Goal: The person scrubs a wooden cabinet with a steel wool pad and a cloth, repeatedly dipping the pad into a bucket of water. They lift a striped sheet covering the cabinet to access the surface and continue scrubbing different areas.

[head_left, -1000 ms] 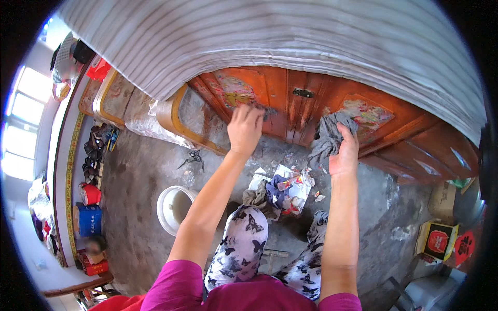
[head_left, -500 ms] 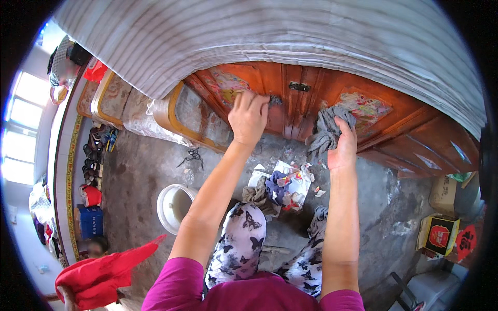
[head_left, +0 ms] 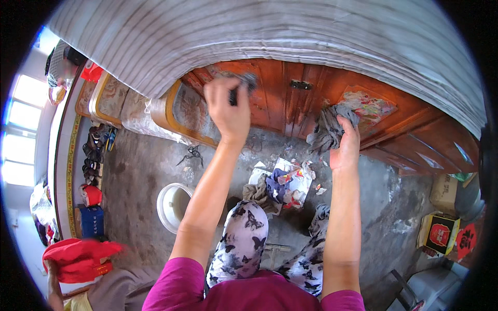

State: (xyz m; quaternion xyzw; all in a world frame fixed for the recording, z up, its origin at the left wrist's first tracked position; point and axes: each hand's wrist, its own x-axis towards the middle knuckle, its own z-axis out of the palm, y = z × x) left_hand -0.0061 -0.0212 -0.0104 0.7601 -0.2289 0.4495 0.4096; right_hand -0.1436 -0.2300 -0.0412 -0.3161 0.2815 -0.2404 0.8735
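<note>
My left hand [head_left: 226, 110] is closed on a grey scouring pad [head_left: 250, 81], somewhat blurred, pressed to the left door of a reddish-brown wooden cabinet [head_left: 271, 93]. Its fingers cover most of that door's coloured picture patch. At the right door my right hand [head_left: 346, 145] grips a crumpled grey rag [head_left: 328, 128] with the thumb upward. The rag lies against the wood just below a torn, peeling picture [head_left: 369, 106]. A dark metal latch [head_left: 301, 85] sits where the doors meet.
A striped cloth [head_left: 270, 31] hangs over the cabinet top. On the floor are paper scraps and rags [head_left: 280, 185] and a white bucket [head_left: 174, 207]. Patterned wooden seats [head_left: 176, 111] stand to the left. At lower left, another person holds a red cloth [head_left: 78, 259]. Boxes [head_left: 439, 233] are at right.
My left hand has moved left and slightly up across the cabinet door with the scouring pad. My right hand stays nearly still with the rag. The other person's red cloth has shifted left.
</note>
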